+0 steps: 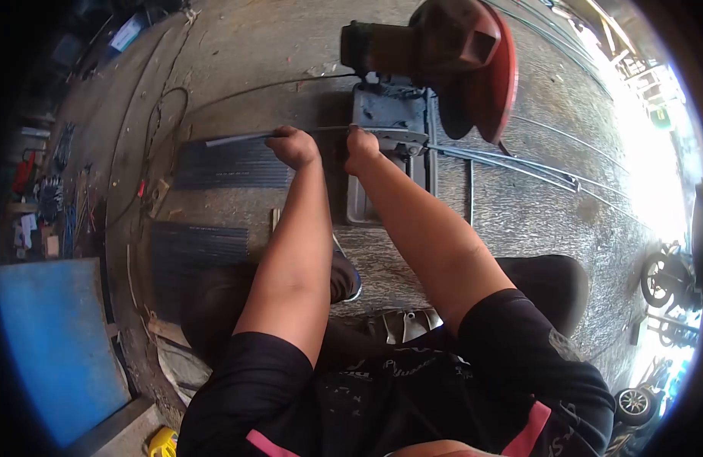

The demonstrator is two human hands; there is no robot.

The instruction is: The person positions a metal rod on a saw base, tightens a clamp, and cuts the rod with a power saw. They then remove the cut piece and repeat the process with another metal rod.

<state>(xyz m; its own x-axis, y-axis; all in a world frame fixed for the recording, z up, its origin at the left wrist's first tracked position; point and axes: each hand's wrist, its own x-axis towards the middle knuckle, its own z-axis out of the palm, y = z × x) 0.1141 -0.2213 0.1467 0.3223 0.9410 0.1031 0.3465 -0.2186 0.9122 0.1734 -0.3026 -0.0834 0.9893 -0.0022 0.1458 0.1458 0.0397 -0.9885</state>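
A thin grey metal rod (233, 139) runs sideways from above the left bundle toward the base of a cut-off saw (458, 68). My left hand (293, 147) is closed round this rod, left of the saw. My right hand (361, 143) is closed on the rod close to the saw's metal fence (405, 137); its fingertips are partly hidden. The saw's head, with its red guard, stands raised above the grey base (385, 107). More long thin rods (511, 164) extend rightward from the base.
Two bundles of cut dark rods (233, 164) lie on the worn floor at left. A black cable (267, 90) trails left from the saw. A blue panel (58, 343) stands at lower left, above a yellow object (162, 442). Motorcycle wheels (635, 404) show at far right.
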